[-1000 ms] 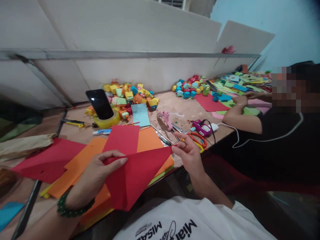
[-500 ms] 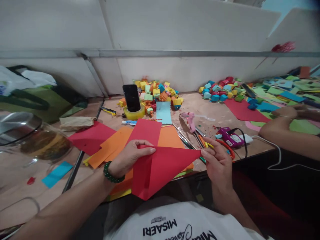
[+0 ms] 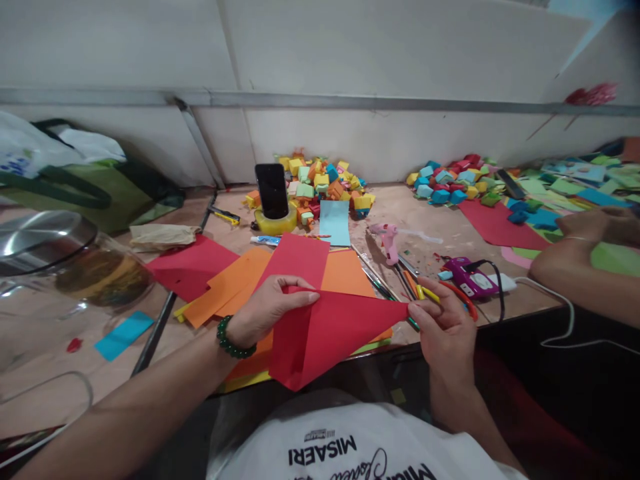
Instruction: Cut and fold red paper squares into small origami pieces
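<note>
A sheet of red paper [image 3: 345, 327], folded over on a slant, is held up between my two hands at the table's near edge. My left hand [image 3: 273, 307] pinches its top edge, thumb in front and fingers behind. At the pointed right corner, my right hand [image 3: 445, 327] grips the tip between thumb and fingers. Beneath and behind it lie another red sheet [image 3: 305, 257], orange paper [image 3: 245, 273] and a strip of light blue paper [image 3: 335, 223]. Some yellow-handled tools [image 3: 425, 293] lie just behind my right fingers.
Small folded paper cubes are heaped at the back [image 3: 310, 180] and back right [image 3: 445, 183]. A phone [image 3: 273, 190] stands in a tape roll [image 3: 275, 221]. A pink glue gun [image 3: 387, 240] and purple power strip [image 3: 467, 277] lie right. A glass jar [image 3: 100, 273] is left; another person's arm [image 3: 580, 260] rests far right.
The whole view has shifted slightly, so things appear a little further right. Both hands keep their hold on the folded red paper, which looks almost unchanged.
</note>
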`<state>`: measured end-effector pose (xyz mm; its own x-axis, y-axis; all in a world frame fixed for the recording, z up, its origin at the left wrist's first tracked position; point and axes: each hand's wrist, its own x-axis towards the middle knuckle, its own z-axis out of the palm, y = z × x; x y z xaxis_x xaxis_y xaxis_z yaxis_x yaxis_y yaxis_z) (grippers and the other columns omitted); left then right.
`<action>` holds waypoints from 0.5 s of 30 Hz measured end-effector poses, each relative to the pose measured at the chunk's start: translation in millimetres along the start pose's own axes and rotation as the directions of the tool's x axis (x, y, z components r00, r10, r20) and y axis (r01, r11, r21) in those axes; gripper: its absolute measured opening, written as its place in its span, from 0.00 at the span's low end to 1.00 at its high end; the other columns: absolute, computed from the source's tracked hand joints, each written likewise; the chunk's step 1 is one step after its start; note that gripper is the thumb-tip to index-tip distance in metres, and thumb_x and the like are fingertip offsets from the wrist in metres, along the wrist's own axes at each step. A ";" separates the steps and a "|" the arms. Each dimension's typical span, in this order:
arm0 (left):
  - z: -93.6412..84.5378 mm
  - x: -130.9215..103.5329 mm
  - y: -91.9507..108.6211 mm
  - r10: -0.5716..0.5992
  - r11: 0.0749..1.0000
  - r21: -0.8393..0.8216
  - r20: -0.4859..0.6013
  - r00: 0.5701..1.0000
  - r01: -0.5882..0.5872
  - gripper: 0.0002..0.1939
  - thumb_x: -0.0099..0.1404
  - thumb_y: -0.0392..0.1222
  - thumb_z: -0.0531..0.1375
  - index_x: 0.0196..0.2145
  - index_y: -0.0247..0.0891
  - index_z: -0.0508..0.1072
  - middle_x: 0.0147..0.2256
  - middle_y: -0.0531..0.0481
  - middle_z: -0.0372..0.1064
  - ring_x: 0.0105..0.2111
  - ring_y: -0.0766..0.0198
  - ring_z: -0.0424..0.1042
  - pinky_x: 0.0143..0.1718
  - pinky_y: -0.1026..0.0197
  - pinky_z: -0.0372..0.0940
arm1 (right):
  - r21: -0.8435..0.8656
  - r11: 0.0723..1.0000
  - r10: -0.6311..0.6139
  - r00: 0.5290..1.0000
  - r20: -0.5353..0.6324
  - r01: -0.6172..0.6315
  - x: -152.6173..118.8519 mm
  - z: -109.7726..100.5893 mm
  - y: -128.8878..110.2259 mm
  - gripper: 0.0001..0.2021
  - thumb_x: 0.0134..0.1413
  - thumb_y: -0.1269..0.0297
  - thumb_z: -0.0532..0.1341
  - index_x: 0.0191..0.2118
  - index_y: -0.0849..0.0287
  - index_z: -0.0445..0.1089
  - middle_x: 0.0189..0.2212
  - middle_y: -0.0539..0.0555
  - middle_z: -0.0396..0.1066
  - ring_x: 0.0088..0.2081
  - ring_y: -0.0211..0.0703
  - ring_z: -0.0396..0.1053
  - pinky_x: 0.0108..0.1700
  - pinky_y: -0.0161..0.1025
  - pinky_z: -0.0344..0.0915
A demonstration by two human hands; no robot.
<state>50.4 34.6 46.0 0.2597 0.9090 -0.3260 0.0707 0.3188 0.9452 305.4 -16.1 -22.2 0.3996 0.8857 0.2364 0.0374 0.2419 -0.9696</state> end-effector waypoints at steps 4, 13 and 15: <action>-1.1 0.1 -2.5 0.048 0.998 0.044 -0.003 0.999 -0.048 0.18 0.39 0.53 0.71 0.22 0.38 0.73 0.23 0.52 0.71 0.25 0.65 0.67 0.27 0.64 0.61 | -0.015 1.000 -0.004 1.000 -0.008 0.004 -1.6 1.1 -2.1 0.22 0.47 0.63 0.68 0.50 0.54 0.70 0.25 0.50 0.74 0.27 0.40 0.71 0.32 0.37 0.69; -2.8 -4.6 8.7 0.138 0.973 0.190 -0.019 0.990 -0.132 0.15 0.43 0.51 0.69 0.21 0.37 0.74 0.22 0.52 0.72 0.26 0.64 0.68 0.29 0.64 0.62 | -0.100 0.993 -0.048 0.992 0.120 0.061 11.6 0.7 -9.0 0.19 0.49 0.59 0.68 0.47 0.55 0.71 0.29 0.52 0.75 0.32 0.44 0.74 0.38 0.42 0.71; -1.1 -4.3 18.7 0.197 0.932 0.307 0.025 0.980 -0.195 0.13 0.45 0.50 0.67 0.20 0.37 0.74 0.22 0.51 0.72 0.26 0.64 0.67 0.28 0.64 0.62 | -0.197 0.965 -0.145 0.980 0.140 0.171 16.2 4.8 -26.6 0.17 0.48 0.59 0.68 0.45 0.55 0.72 0.35 0.55 0.76 0.39 0.48 0.74 0.43 0.45 0.71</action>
<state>49.6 37.0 65.1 0.2921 0.9470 -0.1333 0.3111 0.0377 0.9496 306.6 -6.2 7.8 0.2578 0.8880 0.3808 0.2849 0.3067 -0.9082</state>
